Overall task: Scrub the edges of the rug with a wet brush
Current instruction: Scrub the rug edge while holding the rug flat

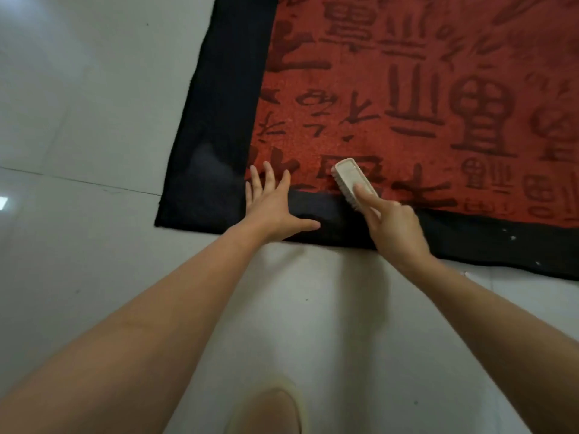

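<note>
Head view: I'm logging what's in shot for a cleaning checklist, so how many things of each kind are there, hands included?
Rugs: 1, the red rug with a black border, on the tiled floor
Brushes: 1, the pale brush in the right hand
Hands: 2, counting the left hand spread flat on the rug
Total: 4

The rug point(407, 104) lies flat on the floor point(78, 120), filling the upper right of the frame, with its corner at centre left. Its border point(219, 104) runs down the left side and along the lower edge. The left hand point(272, 208) rests on the lower border near the corner, fingers reaching onto the inner field. Just to its right, the right hand point(391, 227) holds the brush point(354, 183), which sits where the inner field meets the lower border. A foot point(266, 411) stands on the floor at bottom centre.
</note>
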A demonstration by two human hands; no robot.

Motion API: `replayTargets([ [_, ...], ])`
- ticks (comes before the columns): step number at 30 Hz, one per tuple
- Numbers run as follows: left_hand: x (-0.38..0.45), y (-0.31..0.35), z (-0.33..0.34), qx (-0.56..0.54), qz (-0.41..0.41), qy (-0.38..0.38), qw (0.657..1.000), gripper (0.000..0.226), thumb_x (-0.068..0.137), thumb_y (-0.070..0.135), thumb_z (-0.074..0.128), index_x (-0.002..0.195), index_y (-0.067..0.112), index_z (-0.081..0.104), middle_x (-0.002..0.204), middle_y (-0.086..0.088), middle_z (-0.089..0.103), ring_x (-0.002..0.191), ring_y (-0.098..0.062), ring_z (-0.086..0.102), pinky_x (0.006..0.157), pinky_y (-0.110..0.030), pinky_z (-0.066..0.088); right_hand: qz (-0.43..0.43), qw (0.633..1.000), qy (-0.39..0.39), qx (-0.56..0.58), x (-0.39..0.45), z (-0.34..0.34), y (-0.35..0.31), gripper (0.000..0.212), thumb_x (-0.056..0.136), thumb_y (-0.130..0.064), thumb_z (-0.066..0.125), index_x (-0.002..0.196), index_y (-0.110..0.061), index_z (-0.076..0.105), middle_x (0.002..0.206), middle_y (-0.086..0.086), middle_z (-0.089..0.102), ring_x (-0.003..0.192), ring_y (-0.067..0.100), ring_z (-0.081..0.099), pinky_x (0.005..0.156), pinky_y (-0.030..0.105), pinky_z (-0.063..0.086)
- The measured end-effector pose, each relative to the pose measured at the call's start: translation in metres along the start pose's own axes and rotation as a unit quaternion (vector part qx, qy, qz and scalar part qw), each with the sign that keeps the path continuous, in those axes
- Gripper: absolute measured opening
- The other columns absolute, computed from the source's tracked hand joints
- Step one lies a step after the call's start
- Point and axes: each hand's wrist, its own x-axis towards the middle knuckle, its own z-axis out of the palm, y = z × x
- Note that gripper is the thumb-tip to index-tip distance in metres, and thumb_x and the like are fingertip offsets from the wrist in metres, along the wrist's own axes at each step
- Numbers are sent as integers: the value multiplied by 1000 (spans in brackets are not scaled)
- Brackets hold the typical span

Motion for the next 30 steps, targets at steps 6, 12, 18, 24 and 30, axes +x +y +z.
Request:
replayTargets([
  [6, 14, 15, 20, 60, 66, -85, 992, 137, 65, 74, 71, 151, 26, -24, 150, -7, -44, 136, -30, -42, 112, -45, -24, -90, 991, -96, -30, -35, 4, 16, 55, 99, -30, 45, 140, -60, 25, 96, 17, 69, 88, 40, 65, 71, 43, 49],
  [12, 18, 21, 35, 101, 44, -22, 994, 123, 76, 70, 63, 152, 27, -24, 152, -8, -43, 139, -31, -38, 115, -47, -20, 9, 999, -9, 50, -34, 15, 25, 48, 100, -32, 45, 142, -51, 33, 101, 25, 67, 92, 43, 63, 75, 46, 49],
  [18, 22, 29, 28, 138, 17, -29, 990, 136, 67, 73, 70, 151, 25, -25, 150, -13, -44, 137, -36, -41, 112, -52, -20, -14, 994, -62, -89, -18, -42, 43, 44, 102, -36, 35, 140, -57, 30, 99, 14, 67, 88, 40, 62, 72, 43, 50],
  [24, 47, 58, 24, 147, 115, -38, 982, 149, 55, 76, 75, 152, 22, -24, 151, -11, -43, 135, -34, -44, 112, -52, -23, 134, 966, 108, 192, -36, -17, 12, 57, 99, -19, 46, 149, -40, 29, 113, 20, 67, 98, 41, 61, 85, 45, 48],
  [30, 57, 59, 31, 190, 108, -78, 973, 155, 52, 78, 75, 147, 22, -34, 146, -11, -49, 133, -34, -46, 111, -54, -24, 119, 969, 51, 212, -73, 37, -10, 65, 99, -13, 41, 149, -46, 18, 91, 18, 68, 80, 37, 63, 69, 40, 47],
])
